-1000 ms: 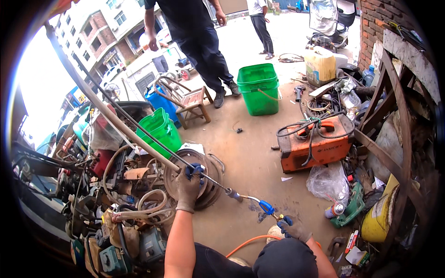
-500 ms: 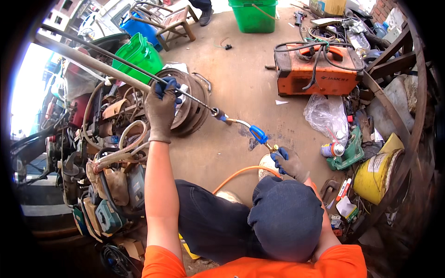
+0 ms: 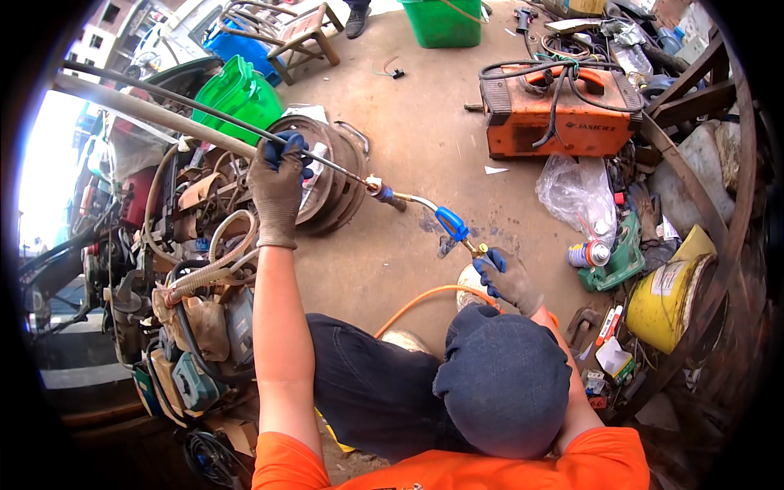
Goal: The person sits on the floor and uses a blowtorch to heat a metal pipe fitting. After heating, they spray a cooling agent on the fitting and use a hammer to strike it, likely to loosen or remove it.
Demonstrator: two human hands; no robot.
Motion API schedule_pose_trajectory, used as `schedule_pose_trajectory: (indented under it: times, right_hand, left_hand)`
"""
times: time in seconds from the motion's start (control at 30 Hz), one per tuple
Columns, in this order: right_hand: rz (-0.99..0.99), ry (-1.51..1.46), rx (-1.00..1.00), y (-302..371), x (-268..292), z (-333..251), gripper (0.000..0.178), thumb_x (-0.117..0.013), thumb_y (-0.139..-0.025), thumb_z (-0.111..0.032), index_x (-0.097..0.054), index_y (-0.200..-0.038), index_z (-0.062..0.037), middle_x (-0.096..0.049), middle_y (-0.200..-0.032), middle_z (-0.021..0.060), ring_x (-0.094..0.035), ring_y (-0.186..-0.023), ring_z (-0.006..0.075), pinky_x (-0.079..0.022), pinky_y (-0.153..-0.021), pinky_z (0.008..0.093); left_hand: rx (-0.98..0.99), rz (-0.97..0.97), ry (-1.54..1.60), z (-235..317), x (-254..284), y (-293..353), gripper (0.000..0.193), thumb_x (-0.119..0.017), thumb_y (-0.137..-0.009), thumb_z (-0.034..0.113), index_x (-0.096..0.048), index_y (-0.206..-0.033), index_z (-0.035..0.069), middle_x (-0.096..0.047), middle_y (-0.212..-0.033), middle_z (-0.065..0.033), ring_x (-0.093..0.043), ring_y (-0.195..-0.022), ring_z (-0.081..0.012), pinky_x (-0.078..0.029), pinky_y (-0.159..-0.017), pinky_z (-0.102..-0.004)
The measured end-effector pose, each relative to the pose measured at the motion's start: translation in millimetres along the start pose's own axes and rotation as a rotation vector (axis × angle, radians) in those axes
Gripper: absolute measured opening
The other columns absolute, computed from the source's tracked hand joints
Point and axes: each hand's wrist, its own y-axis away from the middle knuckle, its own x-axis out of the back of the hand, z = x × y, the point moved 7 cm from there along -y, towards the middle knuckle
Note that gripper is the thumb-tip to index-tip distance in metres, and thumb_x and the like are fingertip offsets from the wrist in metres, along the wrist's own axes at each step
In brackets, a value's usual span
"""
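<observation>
My left hand, in a brown glove with dark blue fingertips, is closed round a thin metal rod. A thicker pale pole runs up to this hand; whether the fingers grip it too is unclear. My right hand, gloved alike, is wrapped round the handle of a gas torch with a brass valve, blue guard and bent silver neck. The torch's nozzle meets a small fitting at the rod's end. No flame can be made out. An orange hose trails behind the torch.
A rusty wheel rim lies beyond my left hand. Heaped tools and machine parts line the left. On the right stand an orange welding machine, a spray can and a yellow bucket. Another person's shoe shows at the far edge.
The fitting at the rod's end has turned: a short dark stub now points to the lower right. Both hands keep their holds and the whole view has shifted slightly.
</observation>
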Motion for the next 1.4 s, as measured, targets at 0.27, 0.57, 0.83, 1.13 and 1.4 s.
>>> schedule_pose_trajectory:
  times: [0.27, 0.57, 0.83, 1.13, 1.4]
  right_hand:
    - [0.009, -0.007, 0.019, -3.0, -3.2, -1.6, 0.032, -0.068, -0.093, -0.027, -0.064, -0.109, 0.0002, -0.062, -0.073, 0.0072, -0.059, -0.064, 0.0137, -0.049, -0.061, 0.0331]
    - [0.019, 0.028, 0.001, -5.0, -3.1, 3.1, 0.033, -0.068, -0.093, -0.028, -0.065, -0.11, -0.001, -0.062, -0.073, 0.0061, -0.06, -0.065, 0.0141, -0.05, -0.062, 0.0331]
    - [0.001, 0.006, -0.096, 8.9, 15.8, 9.6, 0.032, -0.067, -0.093, -0.026, -0.064, -0.115, -0.0033, -0.062, -0.076, 0.003, -0.059, -0.066, 0.0105, -0.05, -0.058, 0.0295]
    - [0.003, 0.006, -0.082, 10.0, 17.8, 1.7, 0.029, -0.065, -0.093, -0.026, -0.066, -0.113, -0.0047, -0.061, -0.075, 0.0017, -0.058, -0.065, 0.0089, -0.049, -0.054, 0.0285]
    - [-0.027, -0.024, -0.097, 7.7, 8.0, 0.1, 0.027, -0.064, -0.093, -0.024, -0.065, -0.111, -0.0037, -0.062, -0.075, 0.003, -0.059, -0.065, 0.0095, -0.05, -0.055, 0.0288]
  left_hand:
    - [0.013, -0.006, -0.028, 3.2, -0.4, 1.4, 0.021, -0.07, -0.096, 0.02, -0.067, -0.104, 0.002, -0.069, -0.087, -0.0051, -0.065, -0.07, -0.0101, -0.054, -0.058, -0.0236]
    - [0.062, -0.063, 0.123, 15.0, -12.5, 4.4, 0.025, -0.064, -0.1, 0.022, -0.067, -0.112, -0.001, -0.07, -0.092, -0.0091, -0.067, -0.072, -0.0121, -0.058, -0.061, -0.0245]
    - [0.117, 0.074, 0.122, 20.4, -13.9, 12.6, 0.022, -0.065, -0.098, 0.016, -0.065, -0.105, -0.005, -0.071, -0.087, -0.0127, -0.068, -0.066, -0.0127, -0.058, -0.056, -0.0234]
    - [0.142, 0.01, 0.122, 8.9, -2.1, 7.1, 0.022, -0.071, -0.095, 0.017, -0.065, -0.102, -0.003, -0.07, -0.085, -0.0101, -0.068, -0.065, -0.0135, -0.057, -0.056, -0.0245]
    - [0.059, -0.017, -0.063, 13.6, 2.7, 7.5, 0.023, -0.07, -0.095, 0.017, -0.067, -0.106, -0.003, -0.071, -0.091, -0.0109, -0.069, -0.075, -0.0135, -0.059, -0.065, -0.0264]
